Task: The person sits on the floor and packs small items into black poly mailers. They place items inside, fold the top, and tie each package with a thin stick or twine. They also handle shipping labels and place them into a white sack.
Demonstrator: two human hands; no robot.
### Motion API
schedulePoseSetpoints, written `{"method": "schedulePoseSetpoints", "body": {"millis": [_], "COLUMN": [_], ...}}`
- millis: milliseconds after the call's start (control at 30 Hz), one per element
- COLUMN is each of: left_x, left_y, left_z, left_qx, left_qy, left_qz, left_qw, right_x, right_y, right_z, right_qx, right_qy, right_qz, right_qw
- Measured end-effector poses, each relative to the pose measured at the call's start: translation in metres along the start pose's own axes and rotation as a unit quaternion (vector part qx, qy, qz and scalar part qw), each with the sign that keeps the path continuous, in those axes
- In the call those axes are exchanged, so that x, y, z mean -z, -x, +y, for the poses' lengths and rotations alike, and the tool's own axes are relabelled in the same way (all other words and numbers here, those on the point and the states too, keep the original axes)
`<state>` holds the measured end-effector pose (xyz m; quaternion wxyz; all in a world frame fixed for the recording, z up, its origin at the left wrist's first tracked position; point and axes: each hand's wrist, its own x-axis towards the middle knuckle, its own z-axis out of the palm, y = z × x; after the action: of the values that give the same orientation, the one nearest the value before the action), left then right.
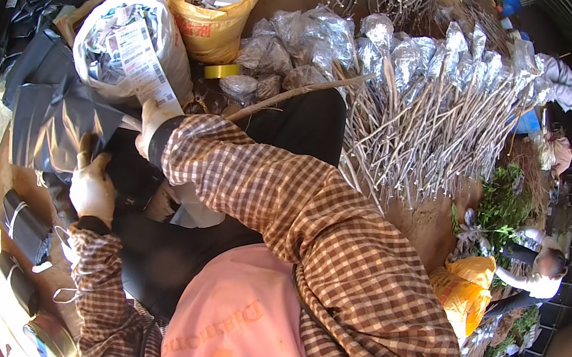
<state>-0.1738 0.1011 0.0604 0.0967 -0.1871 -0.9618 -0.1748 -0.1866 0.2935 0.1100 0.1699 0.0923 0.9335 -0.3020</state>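
My left hand [93, 190], in a white glove with dark fingertips, grips the near edge of a black plastic bag [65, 131], two fingers spread over its shiny face. My right hand [153, 126], also gloved, is closed around a thin woody stem at the mouth of the bag. Part of this grip is hidden by the hand and the checked sleeve. A long bare branch [301, 91] emerges beyond my right forearm and lines up with that stem; the forearm covers where they would join. Right above this hand, a strip of printed labels [146, 62] hangs from a white woven sack [182, 65].
A yellow sack [204, 38] of labels and a yellow tape roll [222, 71] stand ahead. Bare-rooted saplings [432, 130], their ends wrapped in clear plastic, lie to the right. Folded black bags [25, 227] lie left. People [545, 270] work at far right.
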Motion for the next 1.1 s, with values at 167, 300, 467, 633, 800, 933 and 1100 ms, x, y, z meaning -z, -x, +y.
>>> {"method": "schedulePoseSetpoints", "body": {"millis": [167,300,467,633,800,933,1100], "left_x": [-0.001,-0.009,-0.002,-0.004,0.005,0.021,0.004], "left_y": [-0.013,-0.011,-0.012,-0.026,-0.006,0.029,0.083], "left_z": [0.054,0.061,0.066,0.033,0.022,0.070,0.140], "left_qx": [-0.019,0.042,-0.041,0.018,0.044,0.043,0.103], "left_qy": [0.047,0.081,0.106,0.168,0.176,0.034,0.275], "left_qz": [-0.015,-0.045,0.036,0.048,0.067,0.145,-0.123], "left_qw": [0.999,0.995,0.993,0.984,0.981,0.988,0.948], "right_x": [-0.026,0.004,-0.007,0.023,0.159,0.158,0.135], "right_y": [-0.031,-0.009,-0.043,-0.035,0.017,0.062,0.100], "right_z": [0.010,-0.011,0.027,0.034,0.092,0.166,0.178], "right_qx": [-0.005,-0.009,0.048,0.323,0.316,0.197,0.173], "right_qy": [-0.056,-0.003,0.049,0.147,-0.012,0.188,0.293], "right_qz": [0.002,-0.050,-0.034,-0.139,-0.139,-0.068,-0.021], "right_qw": [0.998,0.999,0.997,0.925,0.938,0.960,0.940]}}
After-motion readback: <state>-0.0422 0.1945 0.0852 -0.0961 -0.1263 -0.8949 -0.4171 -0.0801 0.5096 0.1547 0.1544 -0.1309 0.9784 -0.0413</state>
